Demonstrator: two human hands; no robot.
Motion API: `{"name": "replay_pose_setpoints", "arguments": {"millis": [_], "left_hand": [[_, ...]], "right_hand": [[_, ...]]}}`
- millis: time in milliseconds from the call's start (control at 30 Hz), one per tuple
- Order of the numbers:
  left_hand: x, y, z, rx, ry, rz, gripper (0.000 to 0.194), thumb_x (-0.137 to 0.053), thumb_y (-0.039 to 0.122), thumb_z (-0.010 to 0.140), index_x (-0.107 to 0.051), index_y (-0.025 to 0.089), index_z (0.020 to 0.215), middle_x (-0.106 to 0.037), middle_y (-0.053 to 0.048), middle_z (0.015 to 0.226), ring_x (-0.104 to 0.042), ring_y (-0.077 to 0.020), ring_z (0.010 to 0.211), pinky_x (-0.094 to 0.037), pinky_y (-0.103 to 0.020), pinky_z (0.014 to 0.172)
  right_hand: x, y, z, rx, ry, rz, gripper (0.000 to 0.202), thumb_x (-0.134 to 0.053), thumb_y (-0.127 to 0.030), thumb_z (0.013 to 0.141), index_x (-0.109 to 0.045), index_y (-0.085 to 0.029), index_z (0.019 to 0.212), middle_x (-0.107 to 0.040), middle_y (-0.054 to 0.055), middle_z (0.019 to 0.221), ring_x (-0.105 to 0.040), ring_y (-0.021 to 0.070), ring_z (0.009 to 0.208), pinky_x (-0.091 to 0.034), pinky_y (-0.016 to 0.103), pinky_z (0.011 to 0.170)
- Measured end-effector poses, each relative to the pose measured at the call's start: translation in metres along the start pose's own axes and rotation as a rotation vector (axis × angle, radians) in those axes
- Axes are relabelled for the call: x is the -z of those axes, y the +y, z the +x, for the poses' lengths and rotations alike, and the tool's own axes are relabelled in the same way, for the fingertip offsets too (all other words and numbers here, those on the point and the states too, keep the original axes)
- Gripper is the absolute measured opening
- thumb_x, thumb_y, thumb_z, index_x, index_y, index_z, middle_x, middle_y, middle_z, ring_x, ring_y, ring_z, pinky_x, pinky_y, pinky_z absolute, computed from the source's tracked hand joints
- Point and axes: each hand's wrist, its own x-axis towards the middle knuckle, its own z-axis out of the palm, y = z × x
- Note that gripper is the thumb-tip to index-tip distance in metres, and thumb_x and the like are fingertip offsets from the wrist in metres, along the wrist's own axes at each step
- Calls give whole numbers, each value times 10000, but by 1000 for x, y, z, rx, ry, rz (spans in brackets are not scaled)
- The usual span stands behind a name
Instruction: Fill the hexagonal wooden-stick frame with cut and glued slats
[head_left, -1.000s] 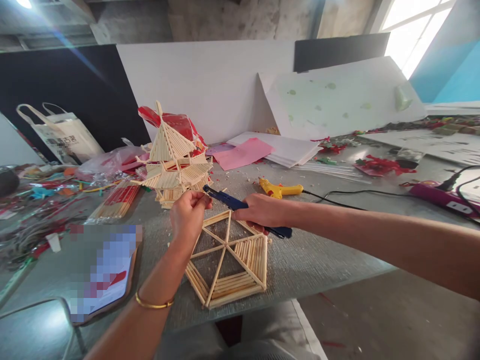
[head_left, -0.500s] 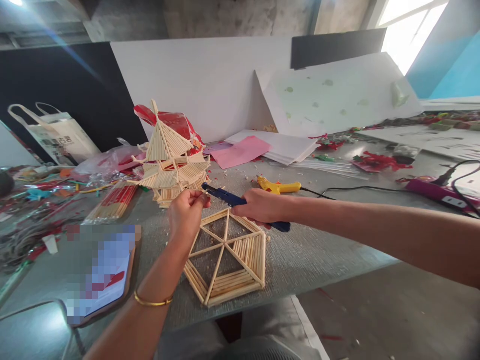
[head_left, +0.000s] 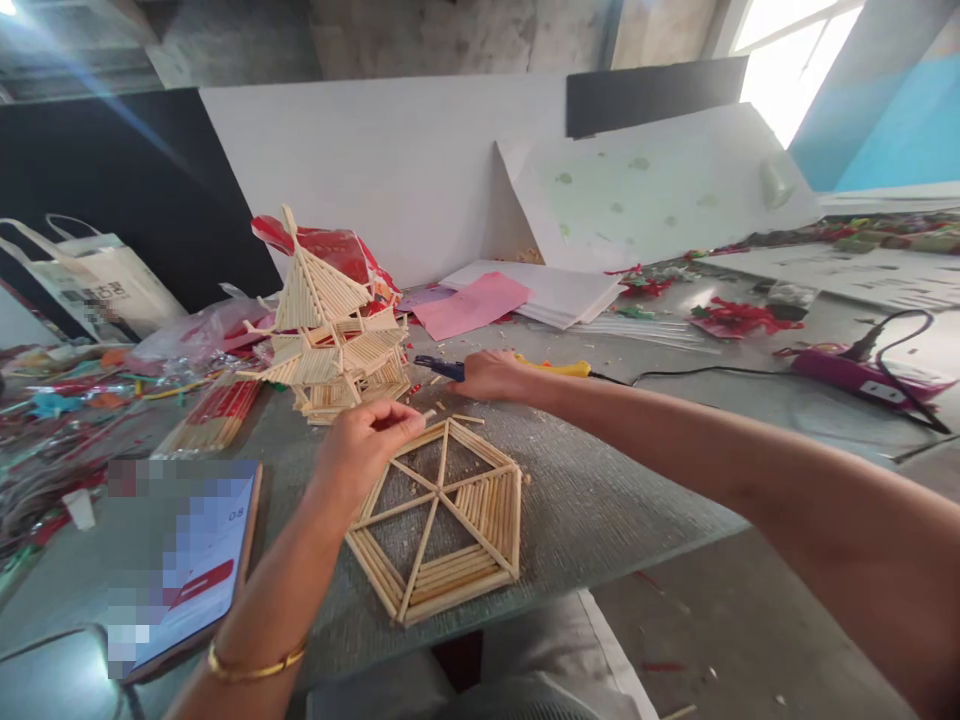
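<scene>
My left hand [head_left: 379, 432] is closed in a pinch on a short wooden stick [head_left: 429, 414], just above the left far edge of a hexagonal stick frame [head_left: 437, 490]. This frame lies flat, with spokes meeting at its middle; some of its wedges are filled with rows of sticks. My right hand [head_left: 491, 376] is closed round dark blue pliers [head_left: 439, 367], low over the table beyond the frame, with the jaws pointing left. A yellow glue gun [head_left: 562, 368] lies behind my right hand, partly hidden by it.
A tiered stick pagoda [head_left: 334, 340] stands beyond my left hand. A tablet [head_left: 195, 570] lies at the left, near bundled sticks [head_left: 214, 415]. Pink paper [head_left: 472, 305] and white boards [head_left: 570, 295] lie behind. A cable runs right to a purple power strip [head_left: 862, 375].
My right hand has moved away from my left hand with the pliers, outward and lower toward the table. The left hand has come down closer to the frame. The view has shifted slightly.
</scene>
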Motion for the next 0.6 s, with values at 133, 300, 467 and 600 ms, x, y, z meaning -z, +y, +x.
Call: {"name": "replay_pose_setpoints", "arguments": {"millis": [133, 300, 467, 600], "left_hand": [[-3, 6, -19, 50, -320, 167, 185, -620, 367, 674, -675, 194, 711, -630, 10, 650, -531, -136, 634, -390, -254, 626], [-11, 4, -40, 111, -495, 297, 173, -611, 379, 678, -675, 222, 712, -618, 22, 640, -523, -138, 614, -373, -251, 587], [-15, 8, -51, 63, -512, 470, 117, -609, 332, 675, -684, 245, 700, -640, 15, 722, -555, -159, 712, -375, -267, 650], [-15, 15, -53, 85, -502, 531, 117, -587, 302, 681, -681, 235, 701, -634, 2, 730, -555, -170, 746, -374, -281, 680]], "right_hand": [[-16, -7, 16, -37, 75, -14, 601, -490, -617, 722, -620, -115, 1028, -618, 186, 1019, -574, 302, 916, -429, 373, 719], [-29, -8, 20, -75, 148, -37, 697, -483, -622, 730, -557, -51, 1123, -542, 239, 1133, -495, 333, 1033, -390, 414, 805], [-35, -5, 19, -65, 180, -45, 685, -459, -617, 749, -552, -54, 1128, -536, 233, 1128, -471, 330, 1049, -361, 438, 831], [-37, -4, 19, -61, 194, -45, 695, -443, -624, 753, -556, -47, 1124, -533, 232, 1123, -464, 332, 1045, -353, 444, 835]]}}
